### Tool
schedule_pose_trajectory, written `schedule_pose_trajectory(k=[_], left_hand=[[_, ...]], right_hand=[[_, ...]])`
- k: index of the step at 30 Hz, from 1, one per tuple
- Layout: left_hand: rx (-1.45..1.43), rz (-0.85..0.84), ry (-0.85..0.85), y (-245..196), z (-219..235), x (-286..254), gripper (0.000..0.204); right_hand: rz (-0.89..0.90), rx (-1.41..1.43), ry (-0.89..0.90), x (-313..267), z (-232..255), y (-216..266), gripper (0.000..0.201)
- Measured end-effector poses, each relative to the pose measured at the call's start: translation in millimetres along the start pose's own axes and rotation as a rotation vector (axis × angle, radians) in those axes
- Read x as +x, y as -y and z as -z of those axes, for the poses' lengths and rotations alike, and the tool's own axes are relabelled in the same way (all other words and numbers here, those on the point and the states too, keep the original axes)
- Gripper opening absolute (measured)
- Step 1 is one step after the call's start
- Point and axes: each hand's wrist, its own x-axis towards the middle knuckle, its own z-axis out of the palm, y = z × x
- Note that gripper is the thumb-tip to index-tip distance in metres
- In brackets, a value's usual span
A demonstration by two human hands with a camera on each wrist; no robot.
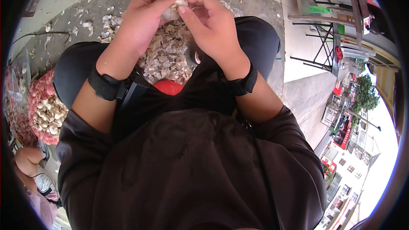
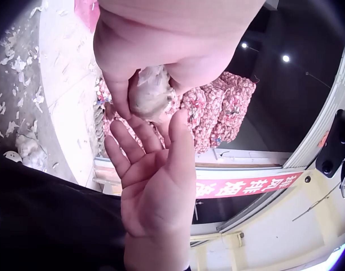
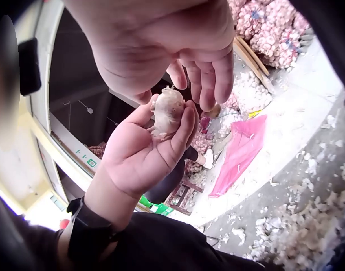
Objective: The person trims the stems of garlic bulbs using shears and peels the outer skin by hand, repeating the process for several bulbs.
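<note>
A whitish garlic bulb [image 1: 172,11] with papery, flaking skin is held up in front of the lap. My left hand [image 1: 138,23] grips it; in the right wrist view the bulb [image 3: 168,114] rests between the thumb and curled fingers of that left hand [image 3: 135,149]. Close on the other side is my right hand [image 1: 215,27], its thumb tip by the bulb in the head view. From the left wrist view, the right palm [image 2: 155,197] faces up with loosely extended fingers near the bulb [image 2: 151,96].
Loose garlic skins [image 1: 166,57] lie heaped between the knees, above a red object [image 1: 168,87]. A mesh sack of garlic [image 1: 49,110] stands at the left, near another person's leg [image 1: 27,162]. Pink plastic [image 3: 240,155] lies on the floor; stacked garlic sacks [image 2: 217,113] stand beyond.
</note>
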Motion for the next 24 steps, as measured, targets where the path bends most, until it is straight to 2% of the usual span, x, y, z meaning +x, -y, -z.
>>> schedule_pose_trajectory(k=[2,5,11,14,17,20,24], left_hand=[[0.058,-0.018,0.005,3,2,2,0.026],[0.01,-0.023,0.047,2,1,1,0.025],[-0.11,0.016,0.097,3,-1,0,0.023],[-0.179,0.033,0.101,1,-1,0,0.021],[-0.211,0.026,0.074,1,2,1,0.019],[-0.184,0.036,-0.004,1,-2,-1,0.018],[0.039,-0.067,-0.017,11,0,1,0.017]], right_hand=[[0.041,-0.035,-0.04,1,0,-6,0.021],[-0.044,0.138,-0.077,0,-1,-11,0.013],[-0.061,-0.07,-0.053,1,6,-10,0.013],[0.023,-0.294,0.003,2,10,-20,0.018],[0.232,-0.27,-0.161,4,5,-11,0.023],[0.506,-0.277,-0.098,8,5,-4,0.029],[0.372,-0.16,-0.052,3,-5,-4,0.024]])
